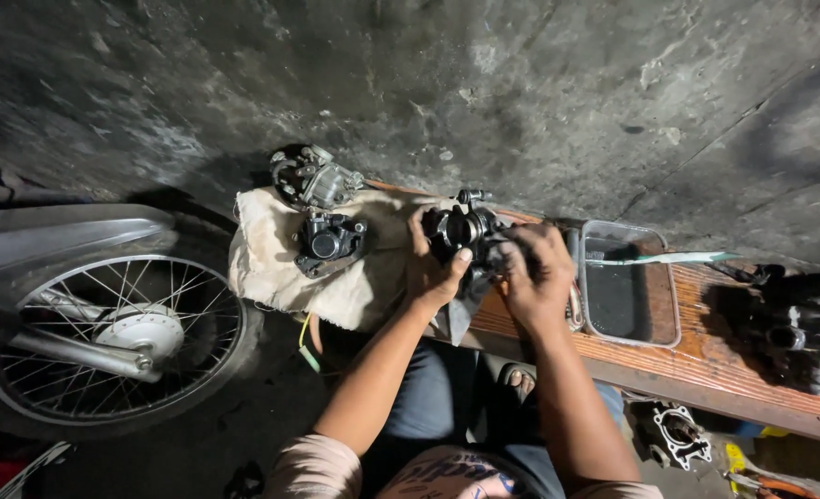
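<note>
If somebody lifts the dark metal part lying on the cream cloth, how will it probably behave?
The dark metal part looks cast and solid, so probably stiff and heavy for its size. Its lumpy shape suggests it will not roll. The cream cloth beneath, being soft, would likely sag or drag if pushed.

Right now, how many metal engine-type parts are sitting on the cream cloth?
2: a silver part at the cloth's top edge, a dark part just below it. Others may be hidden behind both hands.

Wooden bench; cream cloth, plastic tray
</note>
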